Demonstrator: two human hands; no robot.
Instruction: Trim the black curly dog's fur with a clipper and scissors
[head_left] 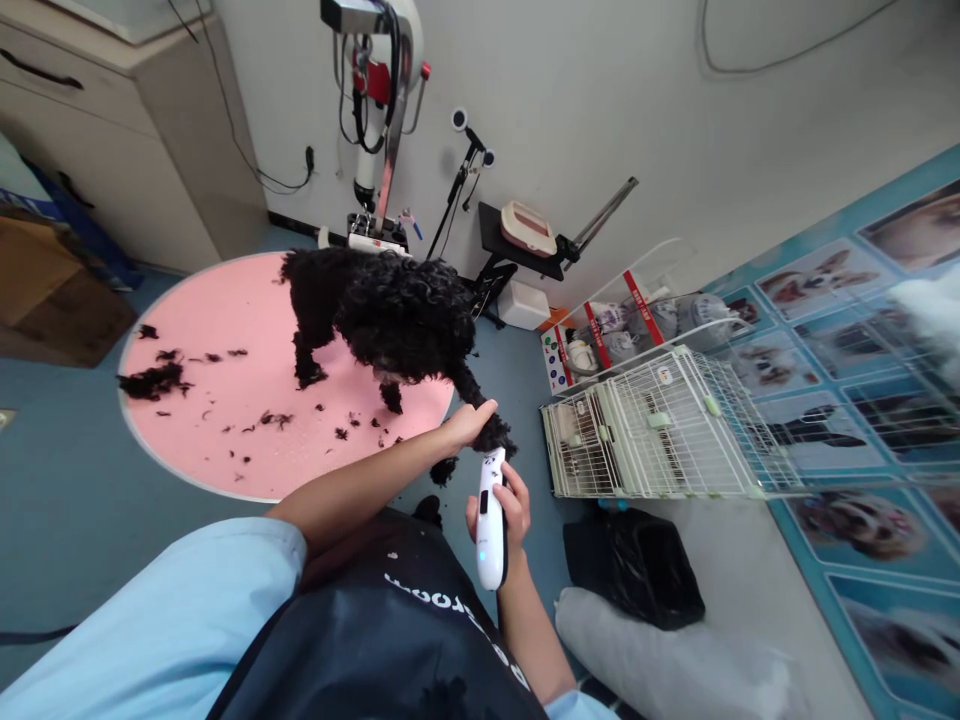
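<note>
White clipper [491,545] sits clamped in right grip [516,512], left grip [470,423] clamps the leg [498,432] just beyond; imo steady it, go light.

a curly black dog [409,310] stands on the round pink table [217,300], one front leg [466,385] reaching past the table's right edge. just beyond that edge, the left hand [469,424] grips the leg, and the right hand [515,510] holds white clippers [490,535] up to the paw [498,434]. clumps of dark hair [154,382] lie scattered on the table. a wire cage [645,430] stands well to the table's right, a cabinet [180,150] behind its left side.
</note>
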